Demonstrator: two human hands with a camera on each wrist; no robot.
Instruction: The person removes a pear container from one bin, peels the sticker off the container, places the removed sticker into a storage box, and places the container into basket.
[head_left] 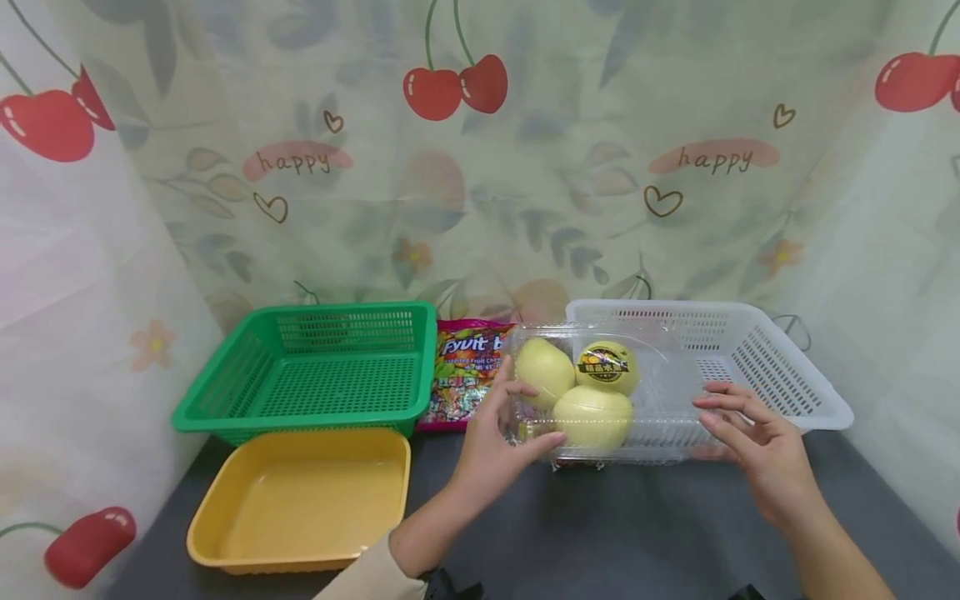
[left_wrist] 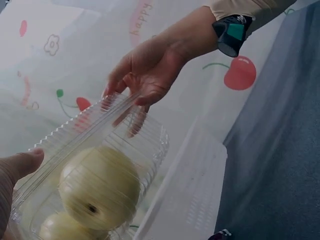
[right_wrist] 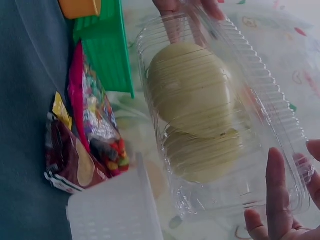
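Observation:
A clear plastic clamshell box point(head_left: 663, 404) is raised in front of the white basket and overlaps it in the head view. Inside are three round, pale yellow fruits point(head_left: 594, 417), one behind a black-and-gold label point(head_left: 603, 367). My left hand point(head_left: 495, 437) grips the box's left end, thumb at the front and fingers along the side. At the opposite end my right hand point(head_left: 757, 446) holds the box between thumb and fingers. Seen from the right wrist, the box is tilted, and the right fingers point(right_wrist: 277, 195) lie against its end.
A green basket point(head_left: 300, 423) stands back left, with a yellow tray point(head_left: 300, 500) before it. The white basket point(head_left: 813, 379) is back right. Between the baskets lies a pink candy bag point(head_left: 468, 367). The right wrist view shows a dark red snack packet point(right_wrist: 70, 155) beside that bag.

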